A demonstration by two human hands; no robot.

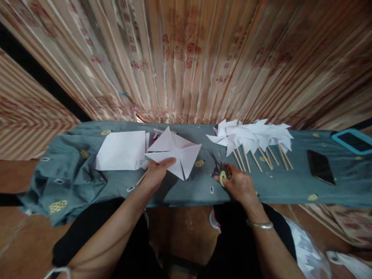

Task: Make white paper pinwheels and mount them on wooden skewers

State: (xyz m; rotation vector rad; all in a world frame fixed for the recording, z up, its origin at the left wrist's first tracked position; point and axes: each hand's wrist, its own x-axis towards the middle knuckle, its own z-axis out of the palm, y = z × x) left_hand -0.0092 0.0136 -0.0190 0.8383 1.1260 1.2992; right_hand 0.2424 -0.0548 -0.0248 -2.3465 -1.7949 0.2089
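A square sheet of white paper (186,155), slit from its corners toward the middle, is pinched in my left hand (158,170), thumb on top. My right hand (240,184) is closed around the scissors (221,172), which have pale green on the handle; their blades point away from me and look blurred. Left of the slit sheet lies a stack of white paper squares (122,150). Beyond my right hand, several white paper pinwheels (255,135) on wooden sticks lie overlapped in a row. Small items behind the slit sheet are mostly hidden.
A green-grey cloth (174,193) with yellow prints covers the narrow table and bunches up at the left end. A dark phone (320,166) and a blue-framed tablet (354,140) lie at the right. Pleated curtains (186,58) hang behind. A clear plastic bag (308,248) with white paper sits lower right.
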